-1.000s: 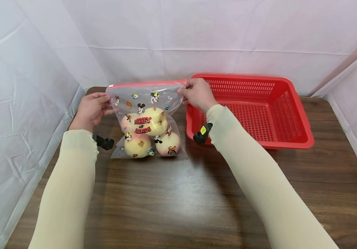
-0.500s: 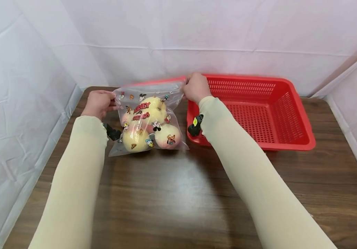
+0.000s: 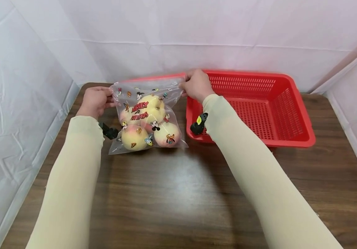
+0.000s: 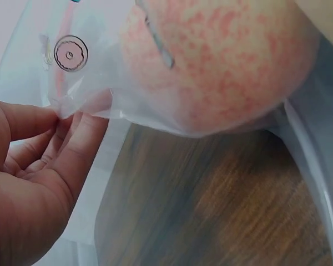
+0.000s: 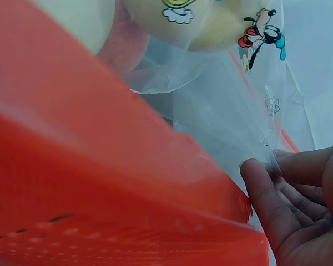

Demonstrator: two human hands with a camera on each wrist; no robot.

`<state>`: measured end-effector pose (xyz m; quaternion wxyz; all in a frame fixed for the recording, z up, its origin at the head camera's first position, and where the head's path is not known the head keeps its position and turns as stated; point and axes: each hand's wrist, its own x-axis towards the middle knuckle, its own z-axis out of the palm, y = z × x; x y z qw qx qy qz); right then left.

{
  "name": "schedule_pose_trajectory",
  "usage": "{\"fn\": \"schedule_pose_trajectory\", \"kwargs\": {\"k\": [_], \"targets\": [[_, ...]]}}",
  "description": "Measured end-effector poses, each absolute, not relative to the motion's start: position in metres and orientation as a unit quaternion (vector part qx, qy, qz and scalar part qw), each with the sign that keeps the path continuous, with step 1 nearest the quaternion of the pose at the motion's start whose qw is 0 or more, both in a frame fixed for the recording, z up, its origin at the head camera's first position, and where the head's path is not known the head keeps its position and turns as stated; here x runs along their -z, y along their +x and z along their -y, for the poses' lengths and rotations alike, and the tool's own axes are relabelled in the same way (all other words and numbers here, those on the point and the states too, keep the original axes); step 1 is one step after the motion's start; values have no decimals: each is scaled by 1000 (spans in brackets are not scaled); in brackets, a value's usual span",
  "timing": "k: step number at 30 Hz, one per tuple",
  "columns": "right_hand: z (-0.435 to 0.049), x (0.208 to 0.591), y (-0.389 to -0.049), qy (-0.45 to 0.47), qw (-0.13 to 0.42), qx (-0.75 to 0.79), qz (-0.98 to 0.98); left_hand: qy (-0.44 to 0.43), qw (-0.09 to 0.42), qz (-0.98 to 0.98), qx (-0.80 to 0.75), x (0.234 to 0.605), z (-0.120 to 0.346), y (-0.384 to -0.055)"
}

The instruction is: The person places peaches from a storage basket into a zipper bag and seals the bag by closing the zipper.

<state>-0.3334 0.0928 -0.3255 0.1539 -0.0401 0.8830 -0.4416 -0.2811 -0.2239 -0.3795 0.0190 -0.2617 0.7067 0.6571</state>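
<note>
A clear zip bag (image 3: pixel 169 92) with cartoon prints and a red strip along its top holds several peaches (image 3: pixel 135 137) on the wooden table. My left hand (image 3: pixel 95 101) pinches the bag's upper left corner between thumb and fingers. At the upper right corner, my right hand (image 3: pixel 198 85) pinches the plastic just beside the red strip. The left wrist view shows a blushed peach (image 4: pixel 222 61) close behind the film, with the left hand (image 4: pixel 39 166) at the bag's edge. In the right wrist view, the right hand (image 5: pixel 299 205) grips the other edge.
A red plastic basket (image 3: pixel 296 142) with slotted walls stands right of the bag, its left rim near my right wrist. The wooden table (image 3: pixel 172 200) extends toward me. White cloth (image 3: pixel 178 27) hangs behind and at both sides.
The bag's top left corner has shifted right and up with my left hand, and the bag's lower edge sits slightly farther back. Both hands keep their hold on the corners.
</note>
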Motion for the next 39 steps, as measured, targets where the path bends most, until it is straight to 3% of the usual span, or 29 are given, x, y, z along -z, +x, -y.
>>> {"fn": "schedule_pose_trajectory", "kwargs": {"k": [23,32,39], "targets": [[-101,340,-333,-96,182,521,-829,-217,-19,-734,-643,381,243,-260],[-123,331,-330,-115,148,493,-850,-221,-48,-839,-494,363,240,-265],[-141,321,-324,-137,73,421,-894,-152,-56,-930,-329,337,225,-267]]}}
